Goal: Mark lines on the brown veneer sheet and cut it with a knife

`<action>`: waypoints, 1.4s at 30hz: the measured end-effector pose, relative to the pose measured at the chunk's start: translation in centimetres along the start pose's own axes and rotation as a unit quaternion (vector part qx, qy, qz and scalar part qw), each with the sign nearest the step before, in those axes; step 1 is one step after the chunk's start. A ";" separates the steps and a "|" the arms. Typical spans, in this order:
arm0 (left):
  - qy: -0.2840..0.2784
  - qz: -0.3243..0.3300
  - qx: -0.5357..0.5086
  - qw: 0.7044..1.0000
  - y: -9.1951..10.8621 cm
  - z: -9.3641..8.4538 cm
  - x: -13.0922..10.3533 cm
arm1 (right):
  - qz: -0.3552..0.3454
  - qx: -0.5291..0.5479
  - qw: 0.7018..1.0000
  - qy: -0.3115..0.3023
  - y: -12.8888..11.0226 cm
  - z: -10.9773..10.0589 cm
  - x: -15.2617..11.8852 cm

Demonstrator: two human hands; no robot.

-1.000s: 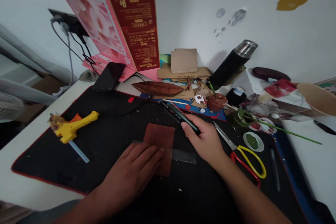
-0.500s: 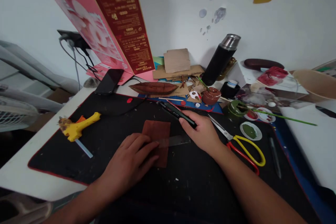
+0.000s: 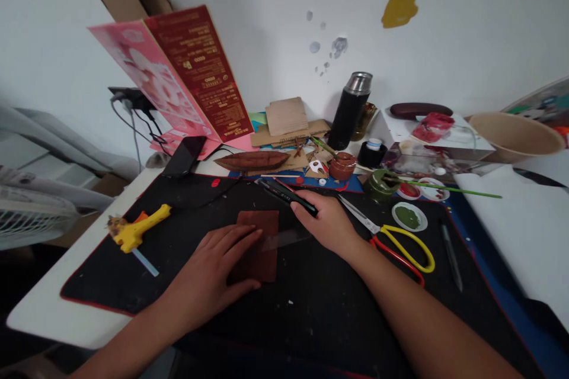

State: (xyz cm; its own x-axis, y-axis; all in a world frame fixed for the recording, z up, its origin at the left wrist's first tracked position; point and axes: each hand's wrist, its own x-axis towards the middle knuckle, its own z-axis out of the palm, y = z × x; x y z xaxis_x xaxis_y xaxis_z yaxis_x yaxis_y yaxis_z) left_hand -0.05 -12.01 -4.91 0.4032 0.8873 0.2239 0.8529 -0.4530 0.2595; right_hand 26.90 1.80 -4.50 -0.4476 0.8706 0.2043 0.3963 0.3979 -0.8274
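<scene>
My left hand [image 3: 224, 266] lies with its fingers stretched out over a reddish-brown rectangular sheet [image 3: 263, 266], its thumb spread toward the near side. A clear strip like a ruler [image 3: 288, 240] lies across the sheet and reaches right onto the black mat [image 3: 249, 325]. My right hand [image 3: 326, 219] is closed around a dark, slim, pen-like tool [image 3: 284, 192], its far end pointing up and left. A thin reddish stick, perhaps a pencil, shows beside that tool. Scissors [image 3: 377, 228] with yellow and red handles lie right of my right hand.
A yellow glue gun [image 3: 142, 230] and a phone [image 3: 184, 155] are on the left. Behind the hands are a brown boat-shaped piece [image 3: 253, 161], cardboard [image 3: 287, 116], a black flask [image 3: 349, 112] and paint pots [image 3: 342, 164]. A dark pen [image 3: 451, 257] lies far right.
The camera view has shifted, showing more wall above. My left thumb has spread away from the fingers, and the fingers have moved off the strip's end. My right hand keeps its hold.
</scene>
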 end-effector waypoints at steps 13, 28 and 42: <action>0.049 -0.089 0.100 0.990 2.5 2.2 4.5 | 0.006 0.060 0.997 0.041 -0.1 -0.4 0.3; -0.001 -0.033 0.033 0.999 8.5 3.8 6.6 | 0.021 0.084 0.994 0.067 0.4 -0.3 0.4; 0.029 -0.167 0.041 0.985 -2.8 -0.4 6.8 | 0.012 0.086 0.994 0.069 -0.3 -0.2 0.1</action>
State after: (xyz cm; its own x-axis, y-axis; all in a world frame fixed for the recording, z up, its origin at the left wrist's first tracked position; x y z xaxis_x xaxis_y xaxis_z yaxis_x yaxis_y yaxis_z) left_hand 0.19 -4.72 -3.73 0.0771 0.9783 0.1924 0.9595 -0.1253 0.2525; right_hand 26.87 1.87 -4.15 -0.3209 0.9153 0.2436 0.2573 0.3317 -0.9076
